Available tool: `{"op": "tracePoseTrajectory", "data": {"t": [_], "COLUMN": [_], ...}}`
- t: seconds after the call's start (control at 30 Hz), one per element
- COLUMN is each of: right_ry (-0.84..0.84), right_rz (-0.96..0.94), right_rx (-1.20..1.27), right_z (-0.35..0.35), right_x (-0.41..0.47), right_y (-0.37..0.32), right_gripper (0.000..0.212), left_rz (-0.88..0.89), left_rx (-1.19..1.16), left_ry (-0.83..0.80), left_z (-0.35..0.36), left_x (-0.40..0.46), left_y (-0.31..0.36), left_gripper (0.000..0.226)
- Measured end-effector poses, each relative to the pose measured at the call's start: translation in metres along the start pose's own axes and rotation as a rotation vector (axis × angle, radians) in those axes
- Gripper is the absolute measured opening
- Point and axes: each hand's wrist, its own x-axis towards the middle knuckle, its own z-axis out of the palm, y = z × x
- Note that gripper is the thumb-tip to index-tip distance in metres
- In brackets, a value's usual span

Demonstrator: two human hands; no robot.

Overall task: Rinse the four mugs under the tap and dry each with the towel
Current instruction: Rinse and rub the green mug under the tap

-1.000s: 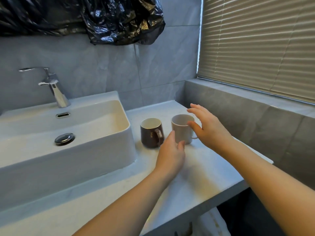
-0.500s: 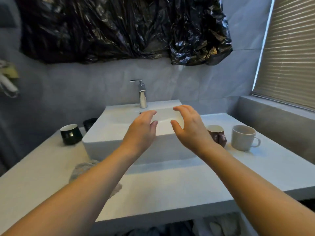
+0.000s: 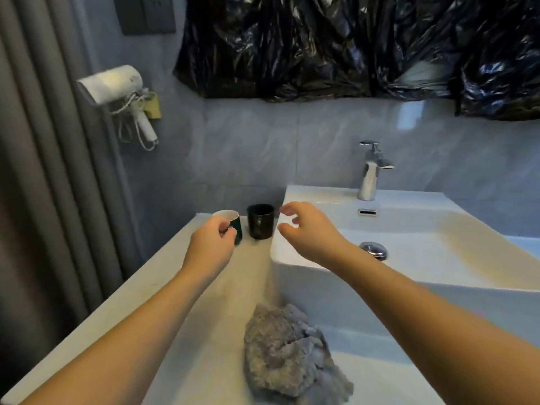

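Counter (image 3: 163,287): left hand (image 3: 210,247) grips green mug (image 3: 233,222); right hand (image 3: 306,229) hovers.

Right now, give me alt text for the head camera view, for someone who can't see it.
A person's left hand grips the handle of a dark green mug on a white counter, beside a black mug; the right hand hovers open over the sink's left edge. A crumpled grey towel lies in the foreground, and the chrome tap is off.

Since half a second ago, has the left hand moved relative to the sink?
Yes. The left hand has gone from in front of the sink leftward to the green mug on the counter, and now grips it by the handle side.
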Motion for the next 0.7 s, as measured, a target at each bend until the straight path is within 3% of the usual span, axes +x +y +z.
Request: {"op": "tracePoseTrajectory", "data": {"t": [0.1,0.23,0.37,0.6,0.7], "right_ry": [-0.096,-0.221,-0.372,-0.525,-0.577], "right_rz": [0.126,0.298,0.393,0.588,0.588], "right_rx": [0.08,0.136,-0.001,0.122,0.229], "right_z": [0.031,0.082,0.126,0.163,0.168], "right_x": [0.056,0.125,0.173,0.202,0.204], "right_y": [-0.008,-0.015,-0.014,0.003,0.002], "right_gripper": [0.031,0.016,0.026,0.042,0.039], "left_rz": [-0.167,-0.193,-0.201,-0.127,-0.084], "left_rx": [-0.031,0.005,-0.078,-0.281,-0.304], "left_ry": [-0.047,-0.082,-0.081,-0.363,-0.38], "left_z": [0.011,0.025,0.033,0.054,0.057], "left_x": [0.036,0.09,0.141,0.186,0.185], "left_y": [-0.04,-0.086,-0.113,-0.165,-0.167], "left_gripper": [0.005,0.002,0.038,0.061,0.06]}}
